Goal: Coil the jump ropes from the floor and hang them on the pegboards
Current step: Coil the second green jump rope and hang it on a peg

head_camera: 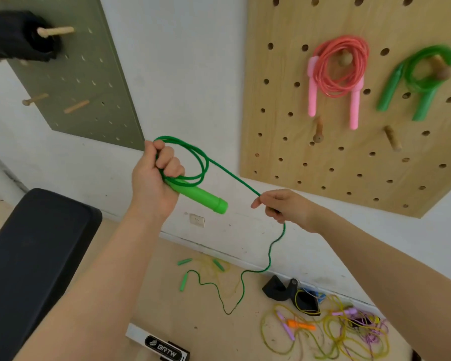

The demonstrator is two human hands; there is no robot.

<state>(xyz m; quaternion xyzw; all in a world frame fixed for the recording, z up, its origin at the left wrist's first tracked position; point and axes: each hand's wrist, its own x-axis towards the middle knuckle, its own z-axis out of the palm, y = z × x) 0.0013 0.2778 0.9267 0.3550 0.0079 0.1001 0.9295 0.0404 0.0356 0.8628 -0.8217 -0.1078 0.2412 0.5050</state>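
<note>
My left hand (155, 178) grips a green jump rope's handle (206, 199) together with two or three loops of its cord (202, 162). My right hand (281, 204) pinches the same green cord a little to the right, at chest height. From there the cord hangs down to the floor, where its other green handle (183, 281) lies. On the wooden pegboard (323, 157) hang a coiled pink rope (339, 71) and a coiled green rope (425, 74). Several loose ropes (323, 332) in yellow, purple and orange lie tangled on the floor at lower right.
A green pegboard (89, 87) with wooden pegs hangs at upper left, a black item on its top peg. Free pegs (392, 138) stick out of the wooden board. A black padded bench (31, 256) stands at left. Black straps (279, 289) lie by the wall.
</note>
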